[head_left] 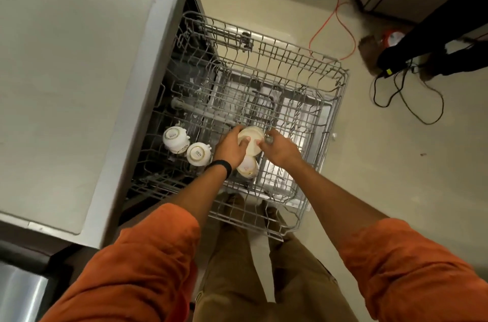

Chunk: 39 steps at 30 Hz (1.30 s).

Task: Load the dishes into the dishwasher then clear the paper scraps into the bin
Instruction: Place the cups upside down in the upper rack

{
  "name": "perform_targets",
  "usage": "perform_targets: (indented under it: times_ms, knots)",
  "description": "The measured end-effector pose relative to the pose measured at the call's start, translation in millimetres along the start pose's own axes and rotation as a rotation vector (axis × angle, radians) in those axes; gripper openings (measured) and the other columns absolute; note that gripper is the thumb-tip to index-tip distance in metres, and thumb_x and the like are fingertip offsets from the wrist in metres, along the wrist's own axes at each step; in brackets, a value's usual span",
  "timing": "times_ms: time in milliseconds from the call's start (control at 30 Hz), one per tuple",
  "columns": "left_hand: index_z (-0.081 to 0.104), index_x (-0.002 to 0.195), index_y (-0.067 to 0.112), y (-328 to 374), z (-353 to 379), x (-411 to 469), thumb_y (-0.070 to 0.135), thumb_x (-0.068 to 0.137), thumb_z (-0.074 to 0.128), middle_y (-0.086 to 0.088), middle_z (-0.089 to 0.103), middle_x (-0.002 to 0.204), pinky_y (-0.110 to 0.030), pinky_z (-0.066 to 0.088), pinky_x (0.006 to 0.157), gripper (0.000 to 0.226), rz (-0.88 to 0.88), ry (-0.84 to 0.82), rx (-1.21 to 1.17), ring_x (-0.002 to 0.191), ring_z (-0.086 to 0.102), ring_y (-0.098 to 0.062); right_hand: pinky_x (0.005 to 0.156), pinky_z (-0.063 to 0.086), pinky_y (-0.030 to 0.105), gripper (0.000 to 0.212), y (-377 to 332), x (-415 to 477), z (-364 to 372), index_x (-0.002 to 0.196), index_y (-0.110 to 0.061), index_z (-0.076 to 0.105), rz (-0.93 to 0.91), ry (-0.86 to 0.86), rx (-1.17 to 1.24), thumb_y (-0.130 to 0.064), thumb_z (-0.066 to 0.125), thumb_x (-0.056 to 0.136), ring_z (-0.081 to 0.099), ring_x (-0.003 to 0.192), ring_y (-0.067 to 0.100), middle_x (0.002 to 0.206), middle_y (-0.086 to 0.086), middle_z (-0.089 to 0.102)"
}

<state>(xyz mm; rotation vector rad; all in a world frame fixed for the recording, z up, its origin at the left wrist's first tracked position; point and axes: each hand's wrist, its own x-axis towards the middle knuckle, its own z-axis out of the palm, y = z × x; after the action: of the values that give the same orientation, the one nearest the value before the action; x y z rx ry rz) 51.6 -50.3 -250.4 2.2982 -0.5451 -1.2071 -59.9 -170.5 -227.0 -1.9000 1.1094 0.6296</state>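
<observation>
Over the near middle of the dishwasher rack [342, 76], the left hand [231, 149] grips an upturned cup [250, 137], the right hand [281, 151] curls at its rim, grip unclear, and a crooked set-down could chip the lower cup [248, 168].

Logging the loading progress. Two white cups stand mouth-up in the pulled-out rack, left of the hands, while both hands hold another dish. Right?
Not quite. The head view shows the white cups upside down, printed bases up. Otherwise yes: they sit in the pulled-out rack, left of the hands, while the left hand and right hand hold another dish.
</observation>
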Motion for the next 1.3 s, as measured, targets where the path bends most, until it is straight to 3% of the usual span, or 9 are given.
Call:
perform_targets:
  times_ms: [67, 333, 500, 633, 933, 1200, 1300]
  knots:
    - [0.045, 0.147, 0.02, 7, -3, -12, 0.028, 0.101, 0.056, -0.008, 0.057, 0.142, -0.045, 0.047, 0.103, 0.048, 0.014, 0.03, 0.034, 0.126, 0.055, -0.029, 0.091, 0.051, 0.04, 0.054, 4, -11, -7, 0.142, -0.014, 0.045, -0.02, 0.005, -0.017, -0.047, 0.052, 0.1, 0.065, 0.106, 0.034, 0.121, 0.014, 0.068]
    - [0.05, 0.144, 0.025, 41, -23, -78, 0.035, 0.099, 0.059, -0.002, 0.062, 0.137, -0.043, 0.051, 0.096, 0.047, 0.035, 0.106, 0.092, 0.121, 0.06, -0.026, 0.076, 0.049, 0.033, 0.049, -15, -55, -41, 0.137, -0.015, 0.051, -0.158, 0.0, -0.087, -0.046, 0.055, 0.099, 0.067, 0.101, 0.029, 0.115, 0.01, 0.071]
    - [0.056, 0.138, 0.02, 60, -48, -123, 0.033, 0.101, 0.056, -0.005, 0.065, 0.13, -0.045, 0.053, 0.092, 0.039, 0.1, 0.235, 0.142, 0.114, 0.063, -0.026, 0.089, 0.053, 0.039, 0.044, -52, -85, -53, 0.133, -0.019, 0.055, -0.323, 0.037, -0.121, -0.046, 0.055, 0.099, 0.066, 0.107, 0.027, 0.117, 0.005, 0.071]
    - [0.056, 0.137, 0.022, 56, -76, -156, 0.034, 0.102, 0.055, -0.002, 0.062, 0.134, -0.041, 0.052, 0.095, 0.036, 0.161, 0.369, 0.144, 0.115, 0.062, -0.023, 0.091, 0.055, 0.041, 0.043, -87, -112, -54, 0.133, -0.023, 0.056, -0.45, 0.085, -0.143, -0.05, 0.053, 0.099, 0.067, 0.108, 0.024, 0.119, 0.001, 0.071]
    - [0.057, 0.138, 0.025, 0, -157, -243, 0.035, 0.104, 0.052, 0.0, 0.06, 0.138, -0.037, 0.046, 0.103, 0.036, 0.2, 0.601, 0.081, 0.121, 0.058, -0.021, 0.088, 0.056, 0.038, 0.036, -168, -174, -18, 0.126, -0.021, 0.06, -0.713, 0.118, -0.129, -0.043, 0.06, 0.098, 0.068, 0.101, 0.019, 0.115, -0.001, 0.07]
    - [0.058, 0.136, 0.033, -96, -208, -332, 0.042, 0.103, 0.051, 0.012, 0.061, 0.134, -0.032, 0.051, 0.096, 0.035, 0.126, 0.784, 0.0, 0.114, 0.062, -0.011, 0.08, 0.051, 0.028, 0.031, -248, -241, 75, 0.124, -0.025, 0.06, -0.889, 0.041, -0.108, -0.041, 0.06, 0.098, 0.066, 0.09, 0.011, 0.113, -0.004, 0.069]
    - [0.06, 0.133, 0.032, -128, -224, -362, 0.038, 0.102, 0.053, 0.01, 0.064, 0.129, -0.038, 0.053, 0.095, 0.033, 0.088, 0.866, -0.024, 0.108, 0.065, -0.014, 0.088, 0.053, 0.034, 0.03, -275, -263, 110, 0.123, -0.032, 0.059, -0.928, 0.016, -0.157, -0.047, 0.059, 0.096, 0.067, 0.092, 0.011, 0.113, -0.011, 0.068]
